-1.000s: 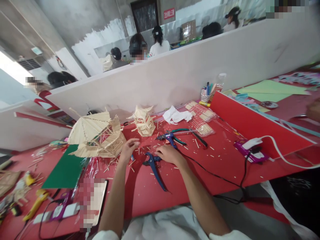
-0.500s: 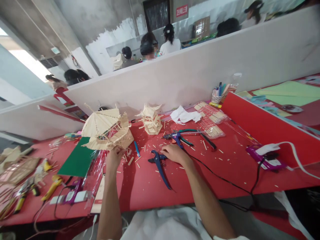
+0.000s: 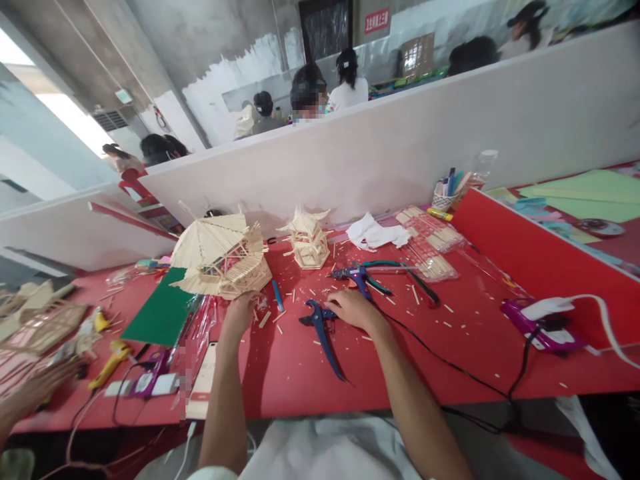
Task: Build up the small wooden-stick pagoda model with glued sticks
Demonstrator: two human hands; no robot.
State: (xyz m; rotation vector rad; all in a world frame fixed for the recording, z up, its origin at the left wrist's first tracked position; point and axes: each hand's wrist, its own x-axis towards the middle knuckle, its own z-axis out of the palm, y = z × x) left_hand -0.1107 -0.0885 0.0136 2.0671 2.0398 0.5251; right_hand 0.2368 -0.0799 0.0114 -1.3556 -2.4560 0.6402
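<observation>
A large pavilion model (image 3: 213,250) built of thin wooden sticks leans to one side on the red table. Closed at its lower front edge is my left hand (image 3: 241,312), gripping the base; part of the contact is hidden. A pair of blue-handled cutters (image 3: 320,333) lies to the right, jaws facing left. My right hand (image 3: 354,308) is low over the table beside the cutters, fingers curled together; whatever is between the fingertips is too small to name. Just behind that hand rests a blue-purple glue gun (image 3: 357,275).
A smaller stick pavilion (image 3: 307,243) stands behind, near the white partition (image 3: 360,153). White tissue (image 3: 377,233), bagged sticks (image 3: 433,243) and green-handled pliers (image 3: 380,283) lie right. A phone (image 3: 204,380) is near my left forearm. A co-worker's hand (image 3: 43,387) is far left.
The whole view has shifted slightly, so things sit further right. A co-worker's hand has come in at the lower left. My hands have hardly moved relative to the table.
</observation>
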